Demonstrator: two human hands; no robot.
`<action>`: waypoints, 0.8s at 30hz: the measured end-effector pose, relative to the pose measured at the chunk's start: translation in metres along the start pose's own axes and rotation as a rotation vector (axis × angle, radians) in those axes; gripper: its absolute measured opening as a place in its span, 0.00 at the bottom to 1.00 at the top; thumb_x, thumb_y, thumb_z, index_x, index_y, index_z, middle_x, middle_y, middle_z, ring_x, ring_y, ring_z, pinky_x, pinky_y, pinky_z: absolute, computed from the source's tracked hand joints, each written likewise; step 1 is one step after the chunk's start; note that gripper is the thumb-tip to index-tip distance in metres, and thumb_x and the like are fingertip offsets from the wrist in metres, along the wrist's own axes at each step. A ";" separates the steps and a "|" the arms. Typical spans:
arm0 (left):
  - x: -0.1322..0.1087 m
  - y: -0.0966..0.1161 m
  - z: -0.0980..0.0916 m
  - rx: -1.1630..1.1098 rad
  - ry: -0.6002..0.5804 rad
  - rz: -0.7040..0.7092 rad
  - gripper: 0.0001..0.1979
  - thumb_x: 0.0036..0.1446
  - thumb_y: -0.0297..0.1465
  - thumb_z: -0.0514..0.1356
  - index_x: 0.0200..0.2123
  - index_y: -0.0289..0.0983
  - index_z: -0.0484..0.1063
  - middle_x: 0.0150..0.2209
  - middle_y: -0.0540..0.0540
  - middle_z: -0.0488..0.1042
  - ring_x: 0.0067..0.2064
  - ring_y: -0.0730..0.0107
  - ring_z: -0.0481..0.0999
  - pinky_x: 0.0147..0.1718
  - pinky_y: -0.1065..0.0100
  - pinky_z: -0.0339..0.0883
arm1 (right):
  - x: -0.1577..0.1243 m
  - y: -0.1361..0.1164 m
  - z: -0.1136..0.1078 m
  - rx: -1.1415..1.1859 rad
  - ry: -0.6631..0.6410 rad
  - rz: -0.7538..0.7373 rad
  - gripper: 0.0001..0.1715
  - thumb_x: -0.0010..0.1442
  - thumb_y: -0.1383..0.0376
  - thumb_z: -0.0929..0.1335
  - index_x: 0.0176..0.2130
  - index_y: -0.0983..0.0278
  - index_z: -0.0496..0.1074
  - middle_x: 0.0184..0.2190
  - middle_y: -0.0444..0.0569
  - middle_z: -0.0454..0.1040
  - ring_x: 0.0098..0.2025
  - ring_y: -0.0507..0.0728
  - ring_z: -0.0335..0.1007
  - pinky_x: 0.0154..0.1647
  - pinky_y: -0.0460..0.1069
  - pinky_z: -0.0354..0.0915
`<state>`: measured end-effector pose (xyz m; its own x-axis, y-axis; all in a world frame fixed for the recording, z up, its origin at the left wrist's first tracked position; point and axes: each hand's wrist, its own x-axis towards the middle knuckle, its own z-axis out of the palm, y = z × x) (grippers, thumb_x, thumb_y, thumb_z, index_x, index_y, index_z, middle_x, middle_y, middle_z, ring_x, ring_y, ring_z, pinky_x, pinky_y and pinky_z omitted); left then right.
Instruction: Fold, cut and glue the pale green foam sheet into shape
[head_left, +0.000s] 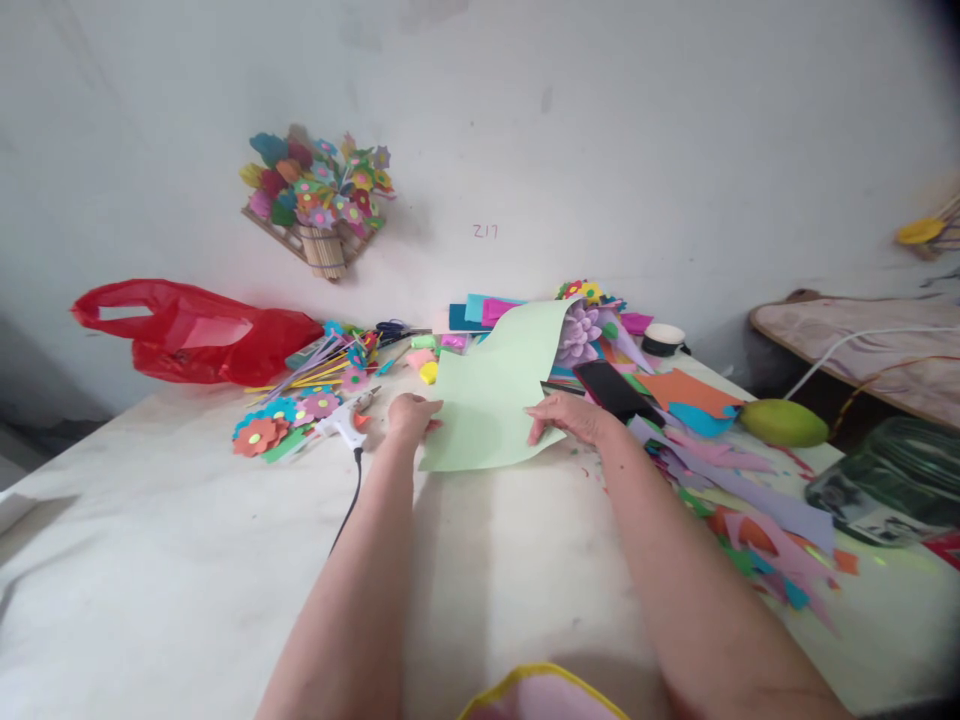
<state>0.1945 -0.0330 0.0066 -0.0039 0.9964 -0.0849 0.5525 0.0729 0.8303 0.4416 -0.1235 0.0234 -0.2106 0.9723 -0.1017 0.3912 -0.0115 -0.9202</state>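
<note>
A pale green sheet of craft foam or paper (491,390) is held up off the table, its far end curling upward. My left hand (411,413) pinches its left edge between thumb and fingers. On the opposite edge, my right hand (568,415) is closed on the sheet, near a pointed flap at the lower right corner. A thin dark object (561,387) shows just beyond my right fingers; its kind is unclear. A white glue gun (346,425) with a black cord lies left of my left hand. Behind the sheet's right side is a lilac foam flower (578,332).
A red plastic bag (195,340) and foam flowers (259,435) lie at left. To the right are a dark phone (616,390), colourful scraps (739,490), a green-yellow oval object (784,423) and a glass jar (889,480). A flower decoration (322,195) hangs on the wall.
</note>
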 end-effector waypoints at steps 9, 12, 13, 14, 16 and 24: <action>-0.004 0.005 -0.006 0.082 0.131 0.068 0.06 0.39 0.34 0.58 0.20 0.37 0.69 0.10 0.52 0.62 0.18 0.70 0.67 0.21 0.70 0.58 | 0.006 0.006 0.002 0.042 0.039 -0.064 0.22 0.47 0.53 0.65 0.21 0.69 0.74 0.20 0.51 0.73 0.25 0.52 0.64 0.32 0.47 0.58; -0.003 0.009 -0.010 0.159 0.276 0.128 0.08 0.42 0.35 0.55 0.23 0.37 0.71 0.13 0.49 0.67 0.23 0.67 0.71 0.25 0.70 0.60 | 0.014 0.008 0.008 -0.027 0.170 -0.158 0.20 0.48 0.54 0.65 0.25 0.68 0.75 0.26 0.50 0.74 0.30 0.53 0.66 0.37 0.47 0.57; -0.003 0.010 -0.011 0.177 0.311 0.119 0.09 0.43 0.35 0.55 0.24 0.37 0.72 0.15 0.48 0.68 0.24 0.66 0.72 0.26 0.69 0.60 | 0.017 0.008 0.012 -0.063 0.199 -0.183 0.19 0.48 0.54 0.65 0.26 0.67 0.75 0.28 0.50 0.74 0.31 0.53 0.66 0.38 0.47 0.56; -0.002 0.010 -0.011 0.189 0.342 0.107 0.09 0.43 0.35 0.55 0.26 0.38 0.72 0.16 0.47 0.70 0.26 0.65 0.72 0.27 0.69 0.60 | 0.020 0.007 0.015 -0.094 0.211 -0.192 0.19 0.48 0.55 0.65 0.27 0.67 0.75 0.28 0.49 0.75 0.32 0.53 0.66 0.38 0.47 0.56; 0.000 0.008 -0.011 0.200 0.392 0.084 0.11 0.44 0.35 0.54 0.29 0.38 0.73 0.20 0.45 0.72 0.28 0.64 0.73 0.28 0.68 0.60 | 0.023 0.005 0.023 -0.142 0.230 -0.163 0.18 0.48 0.56 0.65 0.28 0.67 0.75 0.28 0.49 0.75 0.31 0.53 0.66 0.36 0.47 0.56; 0.015 -0.013 -0.006 0.121 0.476 0.145 0.12 0.46 0.35 0.52 0.29 0.37 0.73 0.23 0.43 0.74 0.31 0.63 0.73 0.32 0.67 0.61 | 0.020 -0.007 0.037 -0.218 0.388 -0.045 0.17 0.48 0.57 0.63 0.27 0.67 0.75 0.26 0.48 0.74 0.31 0.54 0.66 0.33 0.46 0.57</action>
<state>0.1818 -0.0187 -0.0020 -0.2833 0.9074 0.3105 0.6682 -0.0454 0.7426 0.4015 -0.1124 0.0142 0.1036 0.9869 0.1239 0.5779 0.0417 -0.8151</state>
